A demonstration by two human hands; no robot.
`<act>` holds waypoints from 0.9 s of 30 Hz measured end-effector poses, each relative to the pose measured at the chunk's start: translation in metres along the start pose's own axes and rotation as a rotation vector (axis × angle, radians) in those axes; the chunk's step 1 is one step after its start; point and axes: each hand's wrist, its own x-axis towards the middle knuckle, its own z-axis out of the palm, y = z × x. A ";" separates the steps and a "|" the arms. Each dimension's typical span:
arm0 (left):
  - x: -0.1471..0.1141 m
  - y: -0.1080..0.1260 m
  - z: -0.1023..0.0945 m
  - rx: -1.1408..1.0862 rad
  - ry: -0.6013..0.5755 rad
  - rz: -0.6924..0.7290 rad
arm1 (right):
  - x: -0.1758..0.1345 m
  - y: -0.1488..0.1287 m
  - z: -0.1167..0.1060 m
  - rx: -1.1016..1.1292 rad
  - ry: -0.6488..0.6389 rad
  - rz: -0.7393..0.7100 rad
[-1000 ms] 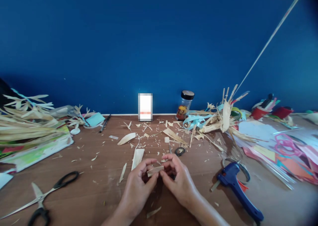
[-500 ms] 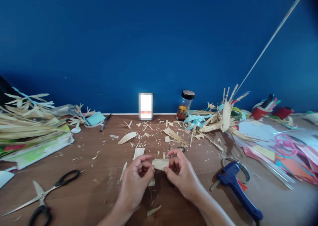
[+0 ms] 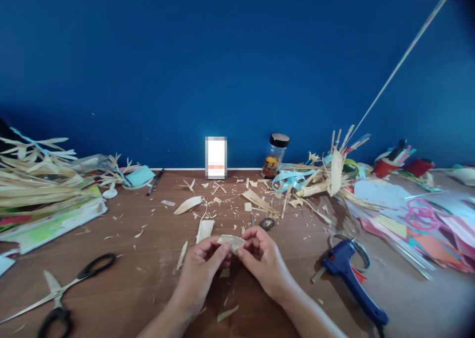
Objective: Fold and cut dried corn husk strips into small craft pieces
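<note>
A short pale piece of dried husk (image 3: 232, 242) is stretched between my two hands, just above the brown table. My left hand (image 3: 204, 266) pinches its left end between thumb and fingers. At the other end, my right hand (image 3: 261, 256) grips it the same way. Another pale husk piece (image 3: 205, 230) lies flat on the table beyond my left fingers. Behind my right hand, a small pair of dark-handled scissors (image 3: 267, 223) is partly hidden. Narrow husk slivers and trimmings (image 3: 227, 313) are scattered around both hands.
Large open scissors (image 3: 55, 294) lie at the left, a blue glue gun (image 3: 352, 278) at the right. Dried husk bundles (image 3: 40, 179) pile up far left. A black-lidded jar (image 3: 274, 155) and a bright pixelated rectangle (image 3: 215, 157) stand by the blue wall. Pink scissors (image 3: 421, 213) rest on papers.
My hands have come closer together, and the husk piece between them is tilted and bent more, its face turned toward me. The whole view has shifted slightly.
</note>
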 end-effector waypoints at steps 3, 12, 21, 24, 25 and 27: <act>0.001 0.000 -0.001 -0.117 0.014 -0.079 | -0.001 -0.002 -0.001 -0.090 -0.013 -0.016; 0.000 0.004 -0.002 -0.247 0.035 -0.060 | -0.004 -0.001 0.000 -0.295 -0.106 -0.105; 0.006 0.003 -0.001 -0.344 0.126 -0.003 | -0.005 -0.016 -0.029 -0.882 0.156 -0.296; 0.006 0.001 -0.001 -0.362 0.117 0.007 | -0.011 -0.029 -0.033 -1.021 0.161 -0.240; 0.006 0.001 -0.002 -0.366 0.118 0.000 | -0.014 -0.031 -0.033 -1.077 0.147 -0.214; 0.006 0.000 -0.002 -0.358 0.126 -0.023 | -0.019 -0.030 -0.031 -1.186 0.118 -0.166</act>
